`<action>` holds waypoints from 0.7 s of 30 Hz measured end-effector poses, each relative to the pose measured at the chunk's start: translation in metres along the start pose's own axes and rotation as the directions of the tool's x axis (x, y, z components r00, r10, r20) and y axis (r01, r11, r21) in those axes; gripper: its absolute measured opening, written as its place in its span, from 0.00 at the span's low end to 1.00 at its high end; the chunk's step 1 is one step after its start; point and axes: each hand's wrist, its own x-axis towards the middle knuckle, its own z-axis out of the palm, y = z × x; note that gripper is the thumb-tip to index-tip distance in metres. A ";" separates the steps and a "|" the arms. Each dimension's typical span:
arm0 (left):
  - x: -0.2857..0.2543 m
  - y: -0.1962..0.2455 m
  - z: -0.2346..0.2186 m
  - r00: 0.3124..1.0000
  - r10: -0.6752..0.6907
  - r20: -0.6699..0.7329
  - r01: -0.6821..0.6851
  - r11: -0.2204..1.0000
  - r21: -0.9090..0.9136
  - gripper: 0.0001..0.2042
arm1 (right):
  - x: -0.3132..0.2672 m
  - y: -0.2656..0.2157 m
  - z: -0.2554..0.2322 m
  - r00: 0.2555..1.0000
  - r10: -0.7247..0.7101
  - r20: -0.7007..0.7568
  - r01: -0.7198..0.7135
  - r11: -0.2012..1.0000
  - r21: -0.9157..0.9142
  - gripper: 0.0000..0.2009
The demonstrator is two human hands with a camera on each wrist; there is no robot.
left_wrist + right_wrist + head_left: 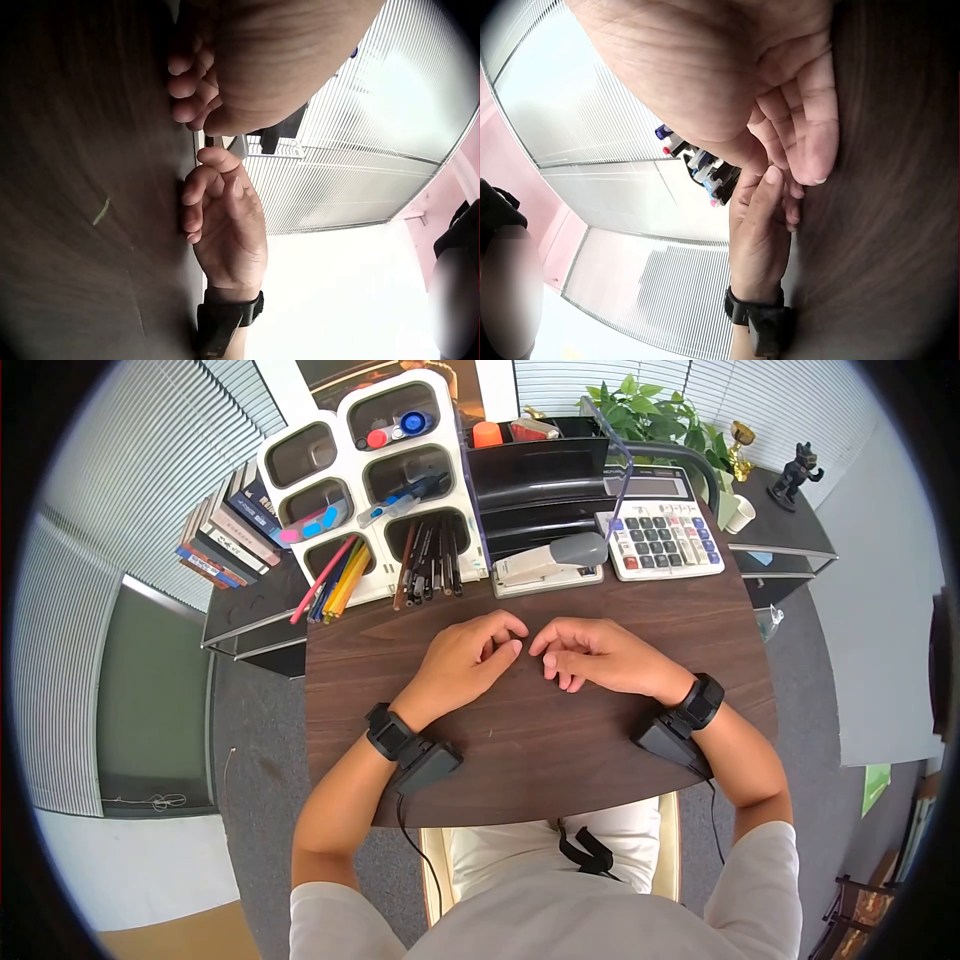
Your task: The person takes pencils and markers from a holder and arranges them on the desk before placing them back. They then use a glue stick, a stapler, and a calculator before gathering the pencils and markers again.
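Note:
Both hands rest over the front half of a brown wooden desk [480,760], fingertips facing each other with a small gap in the head view. My left hand [465,662] has loosely bent fingers and holds nothing. Opposite it, the right hand [605,655] lies with relaxed, curled fingers, also without any object. The left wrist view has the right hand [232,232] side-on, its fingers low by the desk surface. From the right wrist, the left hand [761,232] appears beyond the right palm. Closest to both hands is a grey and white stapler [550,565], just behind them.
A white organizer [355,485] holds markers, coloured pencils [345,582] and dark pencils [432,560] at the back left. Right of the stapler sits a calculator [665,535], with a black desk caddy [540,470] behind. Books [235,525] and a black cat figurine [797,475] stand on side cabinets.

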 end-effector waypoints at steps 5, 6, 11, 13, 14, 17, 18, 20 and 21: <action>-0.001 0.000 -0.002 1.000 -0.026 -0.002 0.026 1.000 -0.004 0.08 | 0.001 0.001 0.001 1.000 -0.003 0.003 0.003 1.000 -0.012 0.12; -0.001 -0.001 -0.001 1.000 -0.009 -0.004 0.009 1.000 -0.003 0.08 | 0.001 0.001 0.001 1.000 -0.007 0.002 0.007 1.000 -0.016 0.12; 0.000 -0.007 0.001 0.997 0.065 -0.035 -0.064 0.998 0.012 0.08 | -0.004 -0.007 0.003 0.998 -0.035 -0.044 0.032 0.998 -0.060 0.11; 0.000 -0.011 0.002 0.994 0.094 -0.061 -0.095 0.995 -0.014 0.08 | -0.011 -0.025 0.005 0.979 -0.138 -0.151 0.121 0.986 -0.111 0.09; 0.000 -0.012 0.002 0.992 0.114 -0.052 -0.113 0.993 0.014 0.08 | -0.017 -0.032 0.004 0.987 -0.104 -0.126 0.082 0.982 -0.171 0.09; 0.002 -0.018 0.007 0.984 0.131 -0.119 -0.136 0.990 -0.028 0.07 | -0.021 -0.049 -0.008 0.703 -0.514 -0.491 0.298 0.841 -0.452 0.04; 0.000 -0.019 0.004 0.986 0.142 -0.089 -0.144 0.989 -0.014 0.07 | -0.019 -0.060 -0.012 0.625 -0.535 -0.568 0.283 0.834 -0.475 0.02; -0.002 -0.019 0.003 0.988 0.124 -0.090 -0.126 0.992 -0.016 0.07 | -0.013 -0.088 -0.022 0.597 -0.583 -0.552 0.254 0.789 -0.559 0.02; -0.002 -0.020 0.003 0.988 0.123 -0.089 -0.126 0.992 -0.029 0.06 | -0.006 -0.101 -0.025 0.608 -0.601 -0.519 0.232 0.759 -0.608 0.03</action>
